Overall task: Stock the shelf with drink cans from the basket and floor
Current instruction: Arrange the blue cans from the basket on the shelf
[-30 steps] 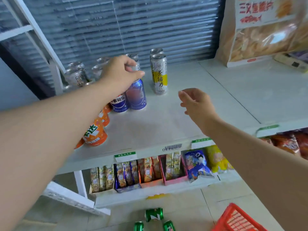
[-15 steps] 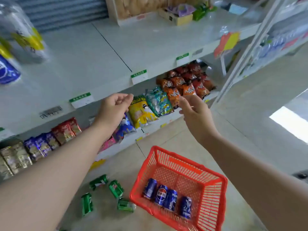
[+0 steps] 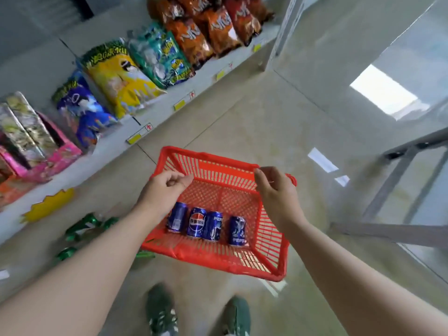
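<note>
A red plastic basket (image 3: 271, 241) sits on the tiled floor in front of me. Several blue Pepsi cans (image 3: 196, 225) lie side by side on its bottom. My left hand (image 3: 167, 187) hovers over the basket's left rim, fingers loosely curled, holding nothing. My right hand (image 3: 276, 190) hangs over the basket's far right corner, fingers bent downward and apart, empty. Several green cans (image 3: 82, 226) lie blurred on the floor left of the basket, partly hidden by my left forearm.
The low white shelf (image 3: 155, 117) on the left carries snack bags (image 3: 121, 76) and a pink carton (image 3: 55, 154). A yellow starburst tag (image 3: 48, 206) lies on the floor. A grey metal frame (image 3: 392, 185) stands at right. My green shoes (image 3: 162, 309) are below.
My view dropped from the can shelf to the floor. Both hands came down from shelf height and now hover over the basket, still empty.
</note>
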### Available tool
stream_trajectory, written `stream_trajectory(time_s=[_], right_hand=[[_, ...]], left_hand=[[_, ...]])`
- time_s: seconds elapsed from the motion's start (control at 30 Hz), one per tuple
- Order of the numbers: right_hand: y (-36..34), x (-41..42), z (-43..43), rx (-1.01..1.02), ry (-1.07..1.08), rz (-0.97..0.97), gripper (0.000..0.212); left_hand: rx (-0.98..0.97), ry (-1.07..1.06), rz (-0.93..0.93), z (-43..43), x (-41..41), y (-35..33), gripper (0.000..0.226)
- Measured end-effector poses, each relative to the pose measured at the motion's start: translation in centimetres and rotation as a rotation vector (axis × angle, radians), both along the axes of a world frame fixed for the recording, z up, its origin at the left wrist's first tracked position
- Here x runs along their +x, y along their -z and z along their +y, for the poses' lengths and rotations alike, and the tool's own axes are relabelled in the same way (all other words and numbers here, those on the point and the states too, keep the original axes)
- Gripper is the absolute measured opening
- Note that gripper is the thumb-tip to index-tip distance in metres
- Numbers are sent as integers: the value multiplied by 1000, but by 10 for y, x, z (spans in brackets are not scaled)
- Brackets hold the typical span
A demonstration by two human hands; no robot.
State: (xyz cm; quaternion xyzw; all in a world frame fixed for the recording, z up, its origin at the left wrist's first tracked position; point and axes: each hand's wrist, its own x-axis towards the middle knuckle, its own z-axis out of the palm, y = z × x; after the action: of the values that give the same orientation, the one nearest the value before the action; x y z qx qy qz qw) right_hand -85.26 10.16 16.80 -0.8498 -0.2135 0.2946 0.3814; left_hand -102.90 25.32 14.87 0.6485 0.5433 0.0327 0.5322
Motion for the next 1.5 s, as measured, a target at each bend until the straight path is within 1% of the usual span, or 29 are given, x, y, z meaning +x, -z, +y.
stream_trajectory(time_s=[0.1,0.23,0.27,0.33,0.43,0.5,0.53,0.57,0.63,0.67,0.73,0.8,0.83,0.9,0.97,1.03,1.1,1.23,1.33,1.4,1.5], right_hand=[[60,-15,-11,-93,-9,30,24],[138,-37,-21,-218,-22,107,29],[157,-43,-22,-246,-22,130,28],[194,-55,-23,-288,-8,163,24],[234,-70,-21,-318,0,211,29],[259,-77,-19,-350,1,247,32],[270,-80,-17,-361,4,270,33],[280,-82,-15,-363,6,290,34],[299,-85,-11,-372,7,325,36],[309,-85,-9,-385,0,340,37],[325,-87,-5,-393,-10,388,40],[342,-90,-3,-364,25,497,43],[351,-92,-3,-353,39,546,41],[362,-91,-2,-336,55,581,32],[369,-87,-4,-308,86,609,23],[368,-84,-5,-288,109,642,16],[364,-83,-6,-297,114,656,15],[339,-71,-4,-279,67,711,13],[309,-58,0,-251,30,706,19],[275,-50,8,-229,-13,696,22],[221,-41,22,-210,-50,685,41]], left_hand=[[-79,40,80,-13,-8,65,26],[-147,74,130,-30,-15,137,30],[-159,79,141,-33,-16,153,33],[-192,87,167,-36,-17,185,44],[-224,94,209,-35,-16,220,58],[-223,98,234,-34,-15,244,63],[-225,91,244,-33,-14,254,60],[-231,83,248,-32,-14,263,53],[-246,63,264,-32,-14,284,31],[-260,42,266,-33,-14,293,32],[-297,-11,301,-39,-12,307,43],[-284,-58,367,-45,-9,319,54],[-274,-73,396,-48,-7,325,58],[-251,-85,444,-52,-3,333,60],[-218,-70,474,-52,1,338,59],[-226,-29,500,-51,3,337,61],[-247,10,512,-51,3,334,61],[-302,-45,435,-42,0,316,59],[-324,-62,353,-35,0,283,67],[-293,-68,307,-27,-1,249,66],[-278,-78,212,-16,-3,188,47]])
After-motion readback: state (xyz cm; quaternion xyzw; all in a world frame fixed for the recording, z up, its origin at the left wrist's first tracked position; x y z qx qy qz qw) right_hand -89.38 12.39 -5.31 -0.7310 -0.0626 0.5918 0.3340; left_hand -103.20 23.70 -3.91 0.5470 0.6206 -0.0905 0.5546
